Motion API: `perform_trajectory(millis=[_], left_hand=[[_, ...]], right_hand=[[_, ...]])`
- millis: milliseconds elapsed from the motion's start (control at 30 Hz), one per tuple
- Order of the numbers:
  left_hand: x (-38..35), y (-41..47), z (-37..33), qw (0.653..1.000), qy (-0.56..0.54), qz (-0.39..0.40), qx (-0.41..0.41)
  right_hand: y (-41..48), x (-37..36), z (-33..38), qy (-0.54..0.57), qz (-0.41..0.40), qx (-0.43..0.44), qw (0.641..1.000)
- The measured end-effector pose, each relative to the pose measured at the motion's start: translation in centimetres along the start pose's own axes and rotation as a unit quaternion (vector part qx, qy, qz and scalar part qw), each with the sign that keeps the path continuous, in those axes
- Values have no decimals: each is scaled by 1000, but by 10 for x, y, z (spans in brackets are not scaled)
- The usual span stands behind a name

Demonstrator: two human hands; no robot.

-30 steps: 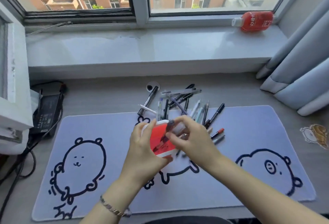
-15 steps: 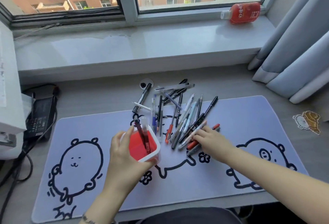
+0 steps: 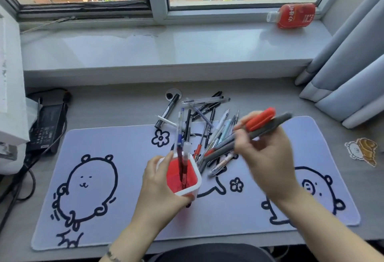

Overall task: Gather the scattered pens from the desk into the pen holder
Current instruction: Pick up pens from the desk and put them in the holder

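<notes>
My left hand (image 3: 160, 189) grips the pen holder (image 3: 192, 189), a white square cup with a red inside, standing on the desk mat. Two pens (image 3: 182, 157) stand in it. My right hand (image 3: 268, 157) is lifted to the right of the holder and grips a grey pen (image 3: 268, 129) together with a red-capped marker (image 3: 260, 119), both pointing up to the right. A pile of several pens (image 3: 207, 124) lies behind the holder, across the mat's far edge and the desk.
The lilac desk mat (image 3: 128, 143) with bear drawings covers the grey desk. A red bottle (image 3: 295, 15) lies on the windowsill. Curtains (image 3: 349, 70) hang at the right. A black device and cables (image 3: 45, 124) sit at the left. A sticker (image 3: 362, 151) is at the right.
My right hand dropped a pen into the holder, reached into the pile and has now lifted a grey pen and a red-capped marker. My left hand kept hold of the holder.
</notes>
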State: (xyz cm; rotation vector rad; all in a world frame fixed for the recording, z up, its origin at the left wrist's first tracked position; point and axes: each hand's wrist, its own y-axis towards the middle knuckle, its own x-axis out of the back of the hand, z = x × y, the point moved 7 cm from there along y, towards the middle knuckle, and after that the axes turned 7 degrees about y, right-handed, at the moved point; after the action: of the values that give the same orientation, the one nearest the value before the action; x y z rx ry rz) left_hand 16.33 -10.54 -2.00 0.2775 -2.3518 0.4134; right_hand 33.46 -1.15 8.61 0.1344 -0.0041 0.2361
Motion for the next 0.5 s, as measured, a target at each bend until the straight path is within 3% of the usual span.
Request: perform_trajectory(millis=[100, 200, 300, 367, 433, 500], left_hand=[[-8, 6, -17, 999, -20, 1, -28], [-8, 10, -22, 999, -32, -1, -35], [0, 10, -15, 1000, -21, -16, -17], [9, 8, -7, 999, -29, -31, -4], [16, 6, 2, 999, -22, -42, 11], [19, 4, 11, 999, -12, -42, 30]], right_hand=[[-22, -41, -24, -61, 105, -36, 992], [-32, -50, -45, -136, 161, -47, 976], [-18, -31, -48, -141, 118, -13, 983], [-3, -11, -59, -208, 86, 29, 974], [7, -3, -92, -356, 127, 44, 925], [5, -4, -145, -477, 244, 5, 844]])
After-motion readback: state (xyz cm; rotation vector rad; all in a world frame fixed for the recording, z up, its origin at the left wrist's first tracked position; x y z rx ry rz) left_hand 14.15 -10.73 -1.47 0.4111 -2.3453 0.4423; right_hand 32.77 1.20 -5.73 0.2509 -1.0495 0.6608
